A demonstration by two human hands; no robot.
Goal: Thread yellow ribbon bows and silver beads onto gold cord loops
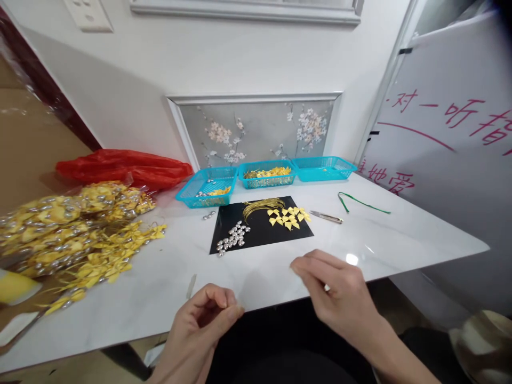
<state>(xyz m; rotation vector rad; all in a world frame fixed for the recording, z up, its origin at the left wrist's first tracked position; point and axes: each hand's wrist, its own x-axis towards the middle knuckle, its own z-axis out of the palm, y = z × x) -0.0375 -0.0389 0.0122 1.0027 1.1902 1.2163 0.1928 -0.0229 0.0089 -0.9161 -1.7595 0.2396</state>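
Observation:
My left hand (208, 317) hovers at the near edge of the white table (400, 234), fingers curled with thumb against forefinger in a pinch; what it holds is too small to see. My right hand (334, 290) is beside it to the right, fingers bent together and pointing left. Ahead of both hands lies a black mat (260, 234) carrying silver beads (234, 237), a bundle of gold wires (262, 205) and small yellow bows (288, 217).
Three turquoise baskets (324, 169) line the back wall. Tweezers (326, 216) and a green strip (360, 202) lie right of the mat. A pile of finished yellow bow pieces (80, 229) and a red plastic bag (124, 168) fill the left side. A whiteboard (452, 138) stands at right.

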